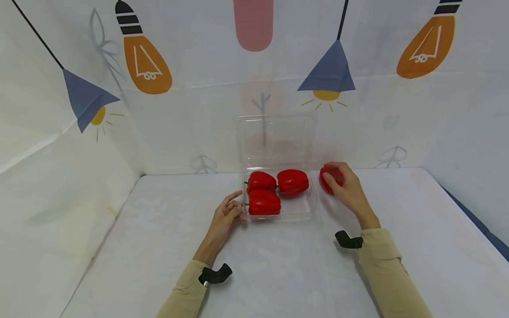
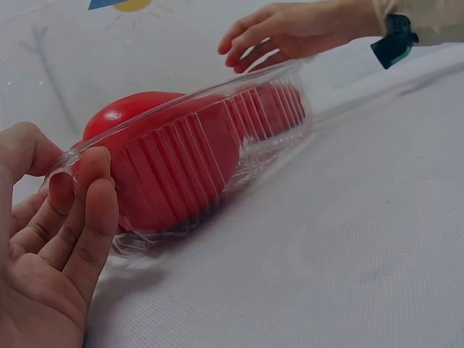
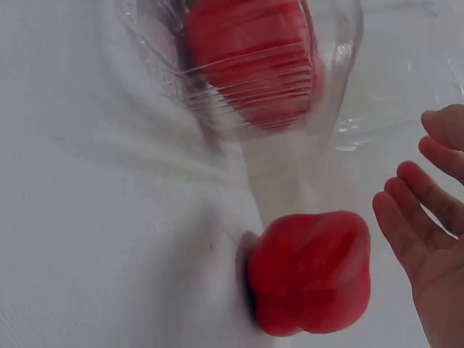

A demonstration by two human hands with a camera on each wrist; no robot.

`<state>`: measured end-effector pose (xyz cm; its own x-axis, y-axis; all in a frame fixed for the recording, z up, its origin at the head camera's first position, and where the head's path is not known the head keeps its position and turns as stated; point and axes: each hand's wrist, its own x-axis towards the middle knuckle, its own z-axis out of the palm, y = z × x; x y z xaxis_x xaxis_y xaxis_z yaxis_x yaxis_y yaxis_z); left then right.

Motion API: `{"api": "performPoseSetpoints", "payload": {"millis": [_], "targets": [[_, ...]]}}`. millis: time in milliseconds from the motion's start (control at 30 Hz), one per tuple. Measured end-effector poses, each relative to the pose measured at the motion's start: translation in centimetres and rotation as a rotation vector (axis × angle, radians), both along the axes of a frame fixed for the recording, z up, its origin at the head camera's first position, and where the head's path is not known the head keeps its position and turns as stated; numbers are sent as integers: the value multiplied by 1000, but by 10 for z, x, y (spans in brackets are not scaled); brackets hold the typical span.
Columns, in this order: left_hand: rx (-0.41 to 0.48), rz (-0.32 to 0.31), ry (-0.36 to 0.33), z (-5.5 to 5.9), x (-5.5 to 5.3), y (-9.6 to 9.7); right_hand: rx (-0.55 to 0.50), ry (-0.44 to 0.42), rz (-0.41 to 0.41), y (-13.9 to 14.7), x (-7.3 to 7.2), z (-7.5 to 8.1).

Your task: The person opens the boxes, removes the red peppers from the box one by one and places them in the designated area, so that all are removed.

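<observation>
Right hand is released, its loosely bent fingers holding nothing near the loose red pepper, which sits just right of the clear box (the hand partly masks it in the head view and is cropped in its own wrist view). Left hand touches the box's left side; whether it pinches the rim cannot be determined. Three peppers lie inside the box, the rear-left one partly hidden, while the transparent raised lid behind barely shows against the printed backdrop.
</observation>
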<state>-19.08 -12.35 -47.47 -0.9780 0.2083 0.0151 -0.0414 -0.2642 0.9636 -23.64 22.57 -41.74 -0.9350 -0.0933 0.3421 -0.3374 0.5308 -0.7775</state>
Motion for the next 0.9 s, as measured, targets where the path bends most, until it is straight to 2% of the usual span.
{"api": "performPoseSetpoints", "payload": {"millis": [167,333,567,900], "targets": [[0,-2,0,1,0,0,-6,34,74,-7,-1,-5],[9,1,-2,0,0,1,69,65,131,-11,-5,-11],[15,9,-11,-1,-1,1,147,106,149,-20,-5,-15],[6,17,-12,0,-1,1,157,106,181,-36,-1,-14]]}}
